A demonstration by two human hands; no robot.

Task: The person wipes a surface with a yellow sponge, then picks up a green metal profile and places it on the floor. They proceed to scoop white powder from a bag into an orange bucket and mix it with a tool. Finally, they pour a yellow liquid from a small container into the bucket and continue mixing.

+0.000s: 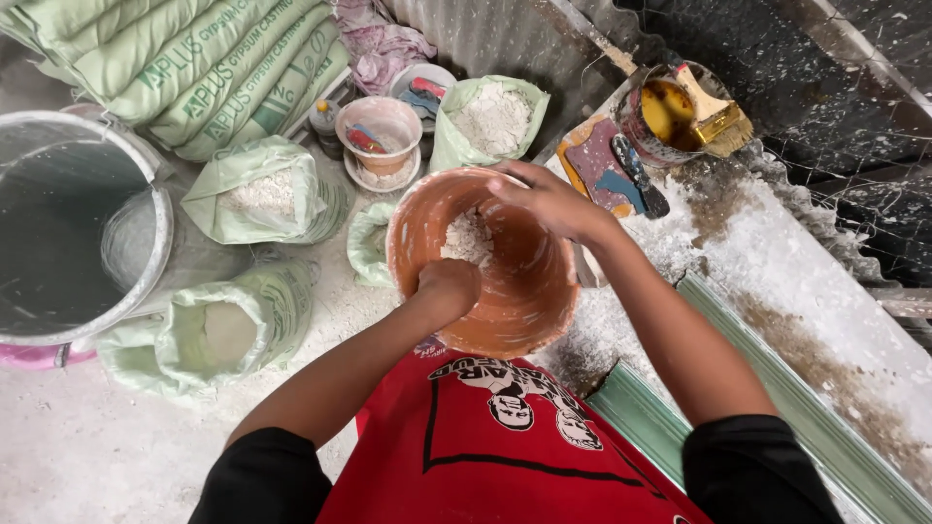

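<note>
An orange plastic bucket (524,301) sits in front of me, its inside smeared with white powder. A lump of white plaster powder (468,239) lies at its bottom. My left hand (449,283) reaches down inside the bucket, fingers closed in the powder. My right hand (546,199) rests over the bucket's far rim, fingers curled on the edge.
Open green sacks of white powder (254,194), (493,116), (231,332) lie on the dusty floor. A large grey tub of water (146,281) stands at left. A small bowl with tools (381,131) sits behind. A tin with a brush (716,118) and a scraper (639,175) rest at right.
</note>
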